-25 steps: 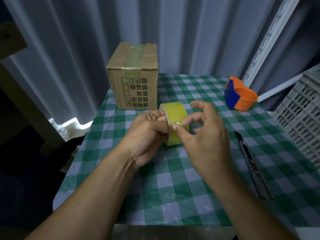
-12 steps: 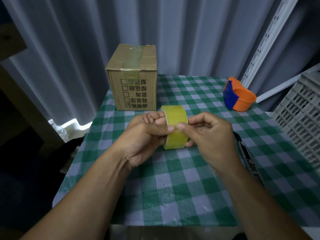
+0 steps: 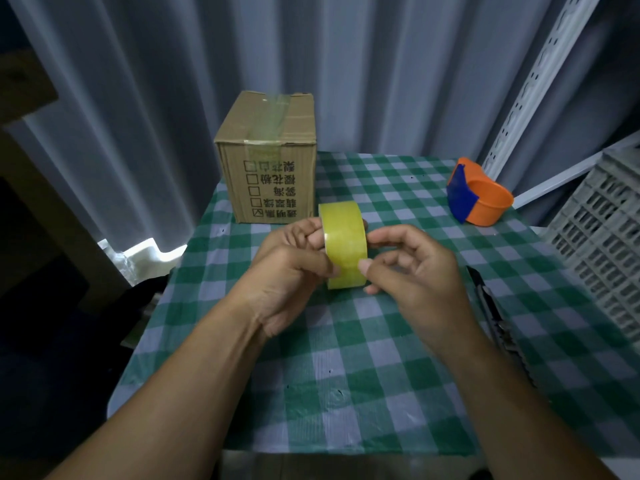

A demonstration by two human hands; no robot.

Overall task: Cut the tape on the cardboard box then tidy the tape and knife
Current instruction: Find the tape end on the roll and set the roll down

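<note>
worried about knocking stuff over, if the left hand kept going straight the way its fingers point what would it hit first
Beyond the yellow-green tape roll it grips, the left hand points away and slightly right, probably onto bare green checked tablecloth, passing right of the taped brown cardboard box. Depth is unclear.

box (image 3: 266, 161) back-left | dispenser (image 3: 479, 197) back-right | knife (image 3: 498, 323) right | tape roll (image 3: 343, 244) centre

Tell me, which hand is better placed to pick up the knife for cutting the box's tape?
Probably the right hand: the dark utility knife lies on the checked tablecloth just to its right, and only its fingertips touch the yellow tape roll, which the left hand grips.
</note>
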